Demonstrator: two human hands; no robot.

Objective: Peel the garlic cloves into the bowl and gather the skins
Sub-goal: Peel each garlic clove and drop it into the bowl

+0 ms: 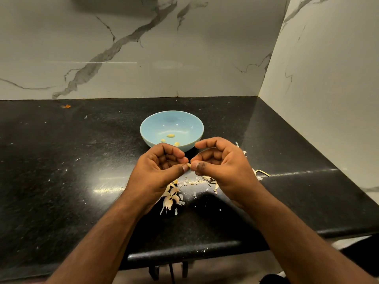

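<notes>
Small pale garlic clove [188,165] sits pinched btwn left hand [159,169] & right hand [220,171] thumb tips, just near of light-blue ceramic bowl [147,128]; long axis runs left-right, both hands equally close.

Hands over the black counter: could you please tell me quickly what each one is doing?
Left hand: pinching a small pale garlic clove.
Right hand: pinching the same clove.

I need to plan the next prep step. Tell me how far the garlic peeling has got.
Done: three peeled cloves lie in the blue bowl. In hand: the left hand and right hand pinch a small clove between their fingertips, just in front of the bowl. Left: that clove is not yet in the bowl, and loose skins lie scattered on the black counter, ungathered.
</notes>
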